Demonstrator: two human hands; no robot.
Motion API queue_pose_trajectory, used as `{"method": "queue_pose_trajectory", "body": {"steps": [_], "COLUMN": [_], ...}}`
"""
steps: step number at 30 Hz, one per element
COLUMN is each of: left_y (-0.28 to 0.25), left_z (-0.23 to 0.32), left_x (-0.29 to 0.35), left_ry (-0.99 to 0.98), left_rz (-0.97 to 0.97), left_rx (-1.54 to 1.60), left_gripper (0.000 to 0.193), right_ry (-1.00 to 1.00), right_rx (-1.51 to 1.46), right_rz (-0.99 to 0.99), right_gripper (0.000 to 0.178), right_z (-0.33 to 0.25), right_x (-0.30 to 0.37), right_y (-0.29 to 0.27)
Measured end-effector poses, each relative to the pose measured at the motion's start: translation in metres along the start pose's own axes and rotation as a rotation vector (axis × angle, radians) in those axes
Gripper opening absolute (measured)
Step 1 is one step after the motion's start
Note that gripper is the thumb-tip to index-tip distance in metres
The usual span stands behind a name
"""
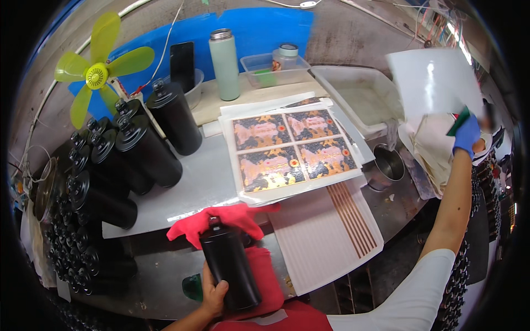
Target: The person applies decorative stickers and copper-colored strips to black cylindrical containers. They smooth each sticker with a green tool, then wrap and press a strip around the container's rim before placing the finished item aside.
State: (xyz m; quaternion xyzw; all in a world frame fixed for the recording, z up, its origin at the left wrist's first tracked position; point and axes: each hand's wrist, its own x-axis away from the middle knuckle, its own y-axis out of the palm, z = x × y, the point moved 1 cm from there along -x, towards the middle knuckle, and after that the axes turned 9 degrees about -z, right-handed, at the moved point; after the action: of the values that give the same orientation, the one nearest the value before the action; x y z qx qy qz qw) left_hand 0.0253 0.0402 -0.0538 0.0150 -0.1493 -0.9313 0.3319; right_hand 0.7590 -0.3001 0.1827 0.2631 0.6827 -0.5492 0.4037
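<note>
The bare left hand (212, 292) grips a smooth black cylinder (233, 270), tilted before a crumpled pink-red cloth (190, 225), while farther off the blue-gloved right hand (468, 134), closed on a dark-green pad (459, 121), seems to be setting aside a glossy white sheet (433, 80), likely needing a clean release, any hold on it hidden.

Bright glare on the glossy white sheet (433, 83), strong fisheye curvature, black corners.
</note>
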Motion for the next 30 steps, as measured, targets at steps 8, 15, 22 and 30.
{"method": "queue_pose_trajectory", "body": {"steps": [8,15,22,30], "left_y": [0.0,-0.002,-0.002,-0.004], "left_z": [0.005,-0.002,-0.01,-0.005], "left_x": [0.002,0.0,-0.003,0.0], "left_ry": [0.039,0.044,0.08,0.094], "left_rz": [-0.002,-0.013,0.029,-0.005], "left_rx": [-0.058,0.016,0.01,0.036], "left_gripper": [0.079,0.079,0.081,0.077], "right_ry": [0.199,0.285,0.114,0.072], "right_rx": [-1.193,-0.981,-0.696,-0.882], "right_rz": [-0.666,-1.061,-1.026,-0.991], "right_gripper": [0.029,0.05,0.058,0.03], "right_z": [-0.051,-0.225,-0.285,-0.259], "right_x": [0.155,0.296,0.279,0.275], "right_y": [-0.003,-0.081,-0.087,-0.039]}}
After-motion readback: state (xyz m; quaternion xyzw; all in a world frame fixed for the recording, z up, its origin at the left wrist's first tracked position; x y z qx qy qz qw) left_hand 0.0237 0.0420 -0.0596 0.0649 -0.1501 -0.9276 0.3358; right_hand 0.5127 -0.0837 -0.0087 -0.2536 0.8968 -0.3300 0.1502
